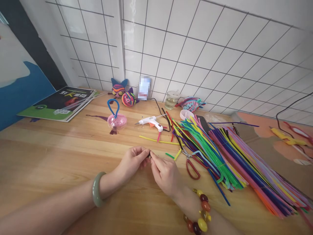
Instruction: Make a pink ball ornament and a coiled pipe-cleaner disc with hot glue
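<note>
Above the wooden table, my left hand [137,160] and my right hand [165,171] meet fingertip to fingertip. Both are closed in a pinch on one small black piece [149,155], mostly covered by the fingers; its exact kind is hard to make out. Just beyond them lie a yellow pipe cleaner [158,140] and short green and yellow bits. A white glue gun [151,123] rests farther back. Red-handled scissors [192,168] lie to the right of my right hand, partly beneath pipe cleaners.
Bundles of colourful pipe cleaners [217,153] spread across the right side. A clear ball with pink inside [117,121] and a blue loop stands left of the glue gun. Wrapped yarn-like figures [129,98], a glass jar [171,100] and a magazine [58,102] sit toward the tiled wall.
</note>
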A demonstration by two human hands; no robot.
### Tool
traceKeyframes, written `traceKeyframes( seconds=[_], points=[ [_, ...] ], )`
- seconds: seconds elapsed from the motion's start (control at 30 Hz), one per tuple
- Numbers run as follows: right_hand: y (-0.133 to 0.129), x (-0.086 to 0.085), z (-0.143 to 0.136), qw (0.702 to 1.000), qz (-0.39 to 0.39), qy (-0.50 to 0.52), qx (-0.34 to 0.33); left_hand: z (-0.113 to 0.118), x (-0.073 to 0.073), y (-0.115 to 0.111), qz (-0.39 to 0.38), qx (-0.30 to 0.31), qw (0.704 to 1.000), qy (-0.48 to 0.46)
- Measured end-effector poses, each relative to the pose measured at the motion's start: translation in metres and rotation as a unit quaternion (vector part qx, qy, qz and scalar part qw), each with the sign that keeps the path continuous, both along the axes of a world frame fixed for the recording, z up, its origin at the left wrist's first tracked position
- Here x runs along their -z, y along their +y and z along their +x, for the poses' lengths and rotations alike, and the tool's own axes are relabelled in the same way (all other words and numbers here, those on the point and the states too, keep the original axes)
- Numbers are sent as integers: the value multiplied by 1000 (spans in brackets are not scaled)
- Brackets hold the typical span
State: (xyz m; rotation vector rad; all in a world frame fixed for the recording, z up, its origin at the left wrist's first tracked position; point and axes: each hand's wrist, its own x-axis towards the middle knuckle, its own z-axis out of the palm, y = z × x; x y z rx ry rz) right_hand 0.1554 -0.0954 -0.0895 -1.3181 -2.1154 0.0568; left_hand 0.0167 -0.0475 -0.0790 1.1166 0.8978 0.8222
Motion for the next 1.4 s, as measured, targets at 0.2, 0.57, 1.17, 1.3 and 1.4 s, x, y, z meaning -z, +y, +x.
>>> traceKeyframes(
  seconds=[0.2, 0.57, 1.17, 1.3, 1.4],
  points=[
    [0, -3, 2, 999, -23, 46, 8, -2, 1, 2, -32, 8, 999, -21],
    [1, -4, 2, 998, 3, 41, 42, -1, 0, -3, -109, -8, 988, -105],
    [3, -12, 3, 997, 10, -6, 78, -2, -4, -7, -197, 31, 972, -123],
    [3, -11, 5, 998, -2, 4, 68, -3, -4, -4, -196, 37, 972, -121],
    [3, -10, 6, 998, 3, 3, 68, -5, -4, -1, -181, 48, 975, -123]
  ],
)
